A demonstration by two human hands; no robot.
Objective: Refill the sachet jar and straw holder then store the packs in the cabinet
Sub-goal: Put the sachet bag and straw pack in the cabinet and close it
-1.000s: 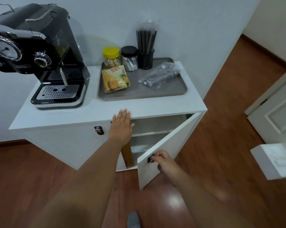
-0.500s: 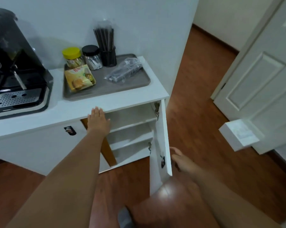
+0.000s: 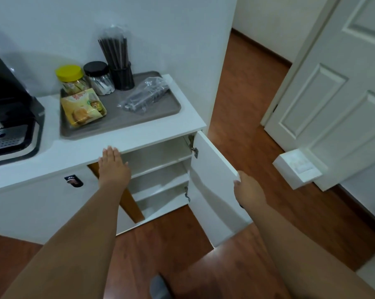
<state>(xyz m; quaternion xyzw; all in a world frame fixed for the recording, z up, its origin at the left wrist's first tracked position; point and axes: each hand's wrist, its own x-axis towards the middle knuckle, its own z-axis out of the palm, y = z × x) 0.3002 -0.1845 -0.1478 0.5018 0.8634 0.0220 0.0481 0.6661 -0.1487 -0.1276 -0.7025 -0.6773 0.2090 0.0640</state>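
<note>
On the white cabinet top a grey tray [image 3: 121,124] carries a yellow-lidded sachet jar [image 3: 71,82], a black-lidded jar [image 3: 99,79], a black straw holder [image 3: 121,77] full of dark straws, a yellow sachet pack [image 3: 83,110] and a clear pack of straws [image 3: 146,96]. My left hand [image 3: 113,167] lies flat on the top's front edge. The right cabinet door [image 3: 212,190] stands wide open, showing bare white shelves [image 3: 158,156]. My right hand [image 3: 248,190] holds the door's free edge near its upper corner, fingers hidden behind it.
A black coffee machine [image 3: 11,117] stands at the left of the top. The left cabinet door with its dark handle [image 3: 73,180] is closed. A white room door [image 3: 333,93] and a white boxy ledge [image 3: 296,169] are to the right over wooden floor.
The right cabinet door has swung from half open to wide open. My right hand left the handle and moved up to the door's edge. My view shifted right; the left hand stayed.
</note>
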